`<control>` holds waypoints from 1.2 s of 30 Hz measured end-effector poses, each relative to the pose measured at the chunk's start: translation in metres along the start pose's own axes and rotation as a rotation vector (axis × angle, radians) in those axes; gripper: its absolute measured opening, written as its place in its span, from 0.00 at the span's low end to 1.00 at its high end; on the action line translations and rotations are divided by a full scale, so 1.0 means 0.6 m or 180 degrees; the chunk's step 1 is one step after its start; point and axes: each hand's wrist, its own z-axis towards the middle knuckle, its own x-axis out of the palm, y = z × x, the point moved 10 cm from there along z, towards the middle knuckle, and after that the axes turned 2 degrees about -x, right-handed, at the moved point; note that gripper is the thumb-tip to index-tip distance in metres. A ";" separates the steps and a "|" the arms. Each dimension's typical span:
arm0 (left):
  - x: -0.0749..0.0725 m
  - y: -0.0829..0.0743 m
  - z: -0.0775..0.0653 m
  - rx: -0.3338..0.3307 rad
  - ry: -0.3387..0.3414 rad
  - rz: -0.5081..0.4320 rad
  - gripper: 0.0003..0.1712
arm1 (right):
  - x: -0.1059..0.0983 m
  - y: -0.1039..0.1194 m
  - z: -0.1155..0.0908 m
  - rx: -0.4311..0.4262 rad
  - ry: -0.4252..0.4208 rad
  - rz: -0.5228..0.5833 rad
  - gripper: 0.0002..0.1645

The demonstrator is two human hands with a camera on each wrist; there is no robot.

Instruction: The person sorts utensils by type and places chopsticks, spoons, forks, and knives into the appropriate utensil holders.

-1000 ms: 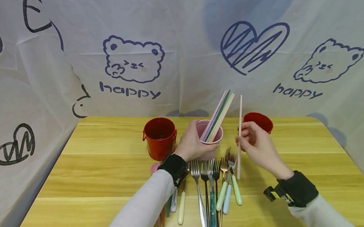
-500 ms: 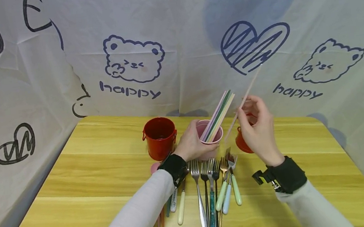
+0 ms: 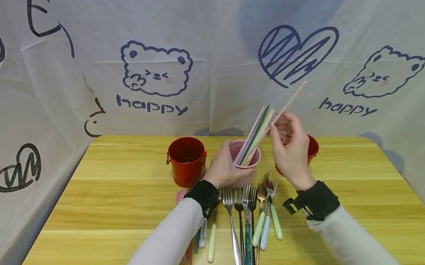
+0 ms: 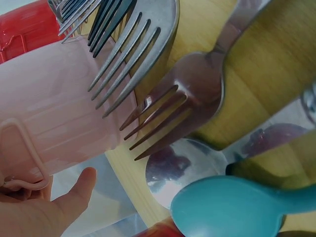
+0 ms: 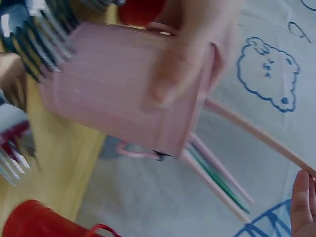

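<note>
My left hand (image 3: 223, 167) grips a pink bucket (image 5: 118, 84) near its rim and holds it tilted, mouth toward the upper right. Purple, green and cream chopsticks (image 3: 257, 132) lean out of the bucket. My right hand (image 3: 292, 151) pinches a pale pink chopstick (image 3: 290, 98) between thumb and fingers. That chopstick slants down to the left, and its lower end reaches the bucket's mouth beside the others. In the right wrist view the fingertips (image 5: 302, 197) show at the right edge, on the chopstick.
A red bucket (image 3: 187, 165) stands left of the left hand; another red bucket (image 3: 313, 148) is partly hidden behind the right hand. Several forks (image 3: 232, 228) lie in front of the pink bucket. A teal spoon (image 4: 227, 207) and other cutlery lie under the left forearm. White cloth walls (image 3: 227, 59) stand behind.
My right hand has risen, then moved left with the pale pink chopstick, which tilted from nearly upright to slanted and now reaches the pink bucket's mouth. My left hand stays put.
</note>
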 end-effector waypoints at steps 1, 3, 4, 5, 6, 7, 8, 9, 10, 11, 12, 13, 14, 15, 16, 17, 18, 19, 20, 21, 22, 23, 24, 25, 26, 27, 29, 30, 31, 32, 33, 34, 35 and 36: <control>0.000 0.000 0.000 0.0010 -0.0002 -0.0001 0.53 | 0.005 -0.014 -0.005 0.0083 0.0070 -0.0100 0.19; 0.000 0.000 0.001 0.0043 -0.0008 -0.0022 0.53 | 0.015 -0.044 -0.019 0.0298 0.0249 -0.0361 0.20; 0.000 0.000 0.001 0.0065 -0.0010 -0.0037 0.52 | 0.019 -0.058 -0.026 0.0418 0.0347 -0.0489 0.21; 0.000 0.000 0.001 0.0081 -0.0013 -0.0038 0.52 | 0.022 -0.071 -0.035 0.0537 0.0439 -0.0607 0.22; 0.000 0.000 0.001 0.0096 -0.0013 -0.0040 0.52 | 0.025 -0.082 -0.043 0.0636 0.0518 -0.0692 0.22; 0.001 0.001 0.001 0.0102 -0.0013 -0.0041 0.52 | 0.026 -0.093 -0.051 0.0725 0.0579 -0.0747 0.23; 0.000 0.000 0.001 0.0123 -0.0015 -0.0050 0.52 | 0.026 -0.102 -0.060 0.0805 0.0622 -0.0783 0.23; 0.001 0.000 0.001 0.0143 -0.0016 -0.0058 0.52 | 0.026 -0.109 -0.068 0.0872 0.0657 -0.0791 0.23; 0.000 -0.001 0.001 0.0163 -0.0018 -0.0065 0.52 | 0.026 -0.115 -0.076 0.0911 0.0684 -0.0797 0.22; 0.000 -0.002 0.001 0.0177 -0.0023 -0.0067 0.52 | 0.026 -0.120 -0.084 0.0942 0.0715 -0.0797 0.22; -0.001 -0.004 0.001 0.0196 -0.0029 -0.0075 0.52 | 0.027 -0.124 -0.091 0.0961 0.0748 -0.0799 0.21; -0.002 -0.005 0.000 0.0212 -0.0037 -0.0079 0.52 | 0.028 -0.127 -0.099 0.0988 0.0785 -0.0795 0.21; -0.002 -0.007 0.000 0.0230 -0.0041 -0.0089 0.52 | 0.030 -0.131 -0.106 0.1004 0.0824 -0.0802 0.21; -0.002 -0.007 0.000 0.0236 -0.0043 -0.0077 0.52 | 0.031 -0.134 -0.114 0.1027 0.0871 -0.0807 0.20; -0.002 -0.008 0.000 0.0241 -0.0045 -0.0067 0.52 | 0.033 -0.136 -0.121 0.1067 0.0917 -0.0800 0.20; -0.002 -0.009 -0.001 0.0241 -0.0043 -0.0064 0.51 | 0.034 -0.139 -0.129 0.1117 0.0968 -0.0786 0.20; -0.002 -0.009 -0.001 0.0243 -0.0042 -0.0064 0.51 | 0.035 -0.142 -0.136 0.1180 0.1013 -0.0766 0.20; -0.001 -0.009 -0.001 0.0244 -0.0038 -0.0069 0.51 | 0.037 -0.144 -0.142 0.1255 0.1056 -0.0736 0.19; -0.001 -0.009 -0.001 0.0232 -0.0031 -0.0083 0.51 | 0.038 -0.147 -0.149 0.1334 0.1097 -0.0708 0.19; -0.002 -0.009 -0.002 0.0211 -0.0029 -0.0085 0.51 | 0.039 -0.148 -0.155 0.1431 0.1137 -0.0652 0.20; -0.002 -0.009 -0.002 0.0195 -0.0026 -0.0098 0.51 | 0.040 -0.151 -0.162 0.1529 0.1164 -0.0594 0.20; -0.002 -0.009 -0.002 0.0176 -0.0021 -0.0108 0.51 | 0.040 -0.153 -0.168 0.1617 0.1191 -0.0543 0.20; -0.002 -0.008 -0.002 0.0158 -0.0023 -0.0104 0.51 | 0.040 -0.154 -0.174 0.1708 0.1209 -0.0482 0.20; -0.002 -0.007 -0.002 0.0129 -0.0021 -0.0105 0.51 | 0.040 -0.155 -0.179 0.1788 0.1228 -0.0433 0.20; -0.002 -0.006 -0.002 0.0099 -0.0020 -0.0095 0.51 | 0.040 -0.155 -0.185 0.1861 0.1238 -0.0376 0.21; -0.002 -0.005 -0.002 0.0084 -0.0021 -0.0078 0.51 | 0.040 -0.155 -0.189 0.1920 0.1236 -0.0304 0.21; -0.001 -0.005 -0.002 0.0074 -0.0014 -0.0064 0.51 | 0.039 -0.150 -0.194 0.2008 0.1214 -0.0138 0.21; 0.000 -0.005 -0.002 0.0072 -0.0011 -0.0060 0.51 | 0.038 -0.145 -0.195 0.2036 0.1196 -0.0062 0.21; 0.000 -0.006 -0.002 0.0072 -0.0002 -0.0057 0.52 | 0.036 -0.137 -0.194 0.2042 0.1176 -0.0007 0.21; 0.001 -0.007 -0.002 0.0082 0.0004 -0.0048 0.51 | 0.034 -0.130 -0.193 0.2054 0.1147 0.0067 0.21; 0.001 -0.008 -0.001 0.0090 0.0011 -0.0046 0.51 | 0.032 -0.123 -0.191 0.2073 0.1112 0.0150 0.21; 0.001 -0.009 -0.001 0.0088 0.0017 -0.0038 0.51 | 0.030 -0.118 -0.190 0.2091 0.1066 0.0236 0.21; 0.001 -0.010 -0.001 0.0080 0.0024 -0.0022 0.51 | 0.026 -0.117 -0.189 0.2067 0.1018 0.0293 0.21; 0.001 -0.011 -0.001 0.0072 0.0027 0.0004 0.51 | 0.022 -0.118 -0.189 0.2036 0.0956 0.0325 0.21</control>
